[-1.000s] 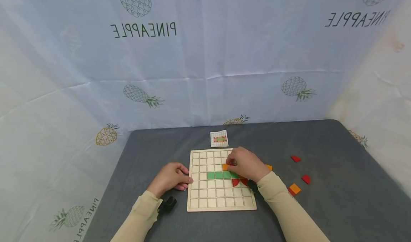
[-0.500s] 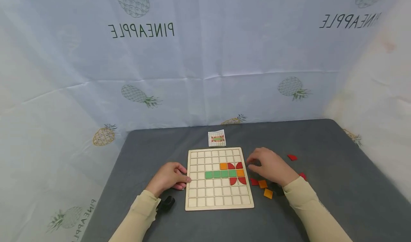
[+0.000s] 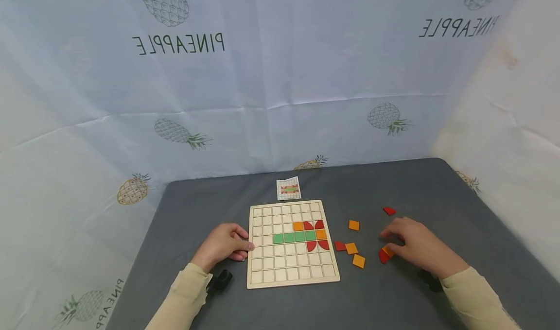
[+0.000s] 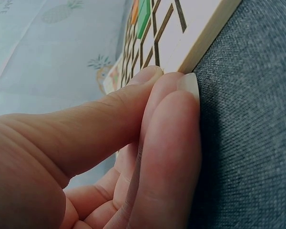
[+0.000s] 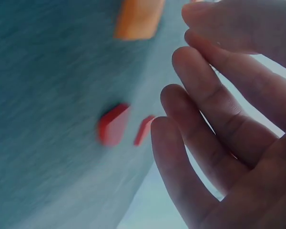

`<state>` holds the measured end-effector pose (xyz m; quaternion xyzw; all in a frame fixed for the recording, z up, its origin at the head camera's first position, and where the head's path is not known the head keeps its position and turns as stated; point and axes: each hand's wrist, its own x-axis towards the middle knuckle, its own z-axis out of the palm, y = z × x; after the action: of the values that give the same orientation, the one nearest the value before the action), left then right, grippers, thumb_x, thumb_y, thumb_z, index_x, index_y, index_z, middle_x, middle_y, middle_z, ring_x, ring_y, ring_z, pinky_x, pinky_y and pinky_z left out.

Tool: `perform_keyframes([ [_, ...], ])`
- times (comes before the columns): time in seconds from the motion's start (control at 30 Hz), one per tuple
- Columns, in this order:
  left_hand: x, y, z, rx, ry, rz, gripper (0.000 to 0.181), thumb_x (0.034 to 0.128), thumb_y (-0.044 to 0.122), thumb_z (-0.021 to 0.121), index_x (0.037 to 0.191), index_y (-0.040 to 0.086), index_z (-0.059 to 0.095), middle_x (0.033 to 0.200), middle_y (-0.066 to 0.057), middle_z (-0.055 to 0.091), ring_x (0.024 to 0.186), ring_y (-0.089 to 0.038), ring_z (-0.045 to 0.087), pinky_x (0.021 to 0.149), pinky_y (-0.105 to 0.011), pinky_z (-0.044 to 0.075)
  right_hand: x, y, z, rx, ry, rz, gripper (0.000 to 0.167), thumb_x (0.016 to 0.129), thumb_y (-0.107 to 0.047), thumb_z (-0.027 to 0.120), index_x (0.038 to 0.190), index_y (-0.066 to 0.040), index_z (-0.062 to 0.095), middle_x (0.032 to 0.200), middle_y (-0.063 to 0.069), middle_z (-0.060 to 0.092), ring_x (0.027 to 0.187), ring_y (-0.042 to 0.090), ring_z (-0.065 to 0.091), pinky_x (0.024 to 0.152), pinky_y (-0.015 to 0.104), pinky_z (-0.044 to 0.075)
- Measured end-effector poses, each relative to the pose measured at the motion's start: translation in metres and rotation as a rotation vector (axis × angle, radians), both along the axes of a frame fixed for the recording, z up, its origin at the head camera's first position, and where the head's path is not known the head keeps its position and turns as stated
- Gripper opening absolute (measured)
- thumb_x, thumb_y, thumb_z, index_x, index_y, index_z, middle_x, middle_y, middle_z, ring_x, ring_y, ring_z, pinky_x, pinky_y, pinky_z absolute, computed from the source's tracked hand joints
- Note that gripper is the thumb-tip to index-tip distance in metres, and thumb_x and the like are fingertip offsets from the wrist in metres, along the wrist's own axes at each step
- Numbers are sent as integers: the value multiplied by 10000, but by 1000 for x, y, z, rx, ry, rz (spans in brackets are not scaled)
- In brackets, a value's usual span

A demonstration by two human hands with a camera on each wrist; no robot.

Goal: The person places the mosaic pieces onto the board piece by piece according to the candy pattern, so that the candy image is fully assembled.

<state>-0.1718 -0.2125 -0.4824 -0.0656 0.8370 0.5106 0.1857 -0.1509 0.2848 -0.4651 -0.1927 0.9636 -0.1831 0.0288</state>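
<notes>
On a dark table, my left hand (image 3: 223, 242) holds the left edge of a wooden grid board (image 3: 280, 263). Its thumb lies on the board's rim in the left wrist view, with fingers against the edge. Several green square tiles (image 3: 289, 237) form a row on the board. Orange squares (image 3: 321, 234) and red quarter-circle tiles (image 3: 311, 246) sit around the row's right end. My right hand (image 3: 417, 245), fingers loosely bent and spread, hovers by a red tile (image 3: 383, 256) and an orange tile (image 3: 388, 250). The right wrist view shows nothing between its fingers.
A small pattern card (image 3: 288, 189) lies behind the board. Between board and right hand are loose orange tiles (image 3: 358, 261) and a red tile (image 3: 340, 246). Another red tile (image 3: 389, 211) lies farther back. Pineapple-printed cloth (image 3: 262, 77) hangs behind the table.
My right hand has left the board's upper right part and moved right, toward the loose tiles. Red and orange tiles it covered now show on the board. The left hand stays at the edge.
</notes>
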Motion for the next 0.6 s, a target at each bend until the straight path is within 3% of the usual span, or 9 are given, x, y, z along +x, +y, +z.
perform_keyframes([
  [0.37,-1,-2,-2,11,-10,-7,393,853,142,933,1127,13,682,884,-135,759,712,-206,764,654,-358,674,7,16,-10,20,-55,19,272,879,-145,892,1108,-271,818,1026,-162,677,974,139,636,787,331,592],
  [0.6,-1,-1,-1,12,-14,-6,384,852,136,932,1117,14,683,881,-133,762,709,-198,765,657,-356,675,6,17,-9,31,-65,3,268,865,-164,911,1083,-283,811,1013,-151,670,964,141,635,774,325,591],
])
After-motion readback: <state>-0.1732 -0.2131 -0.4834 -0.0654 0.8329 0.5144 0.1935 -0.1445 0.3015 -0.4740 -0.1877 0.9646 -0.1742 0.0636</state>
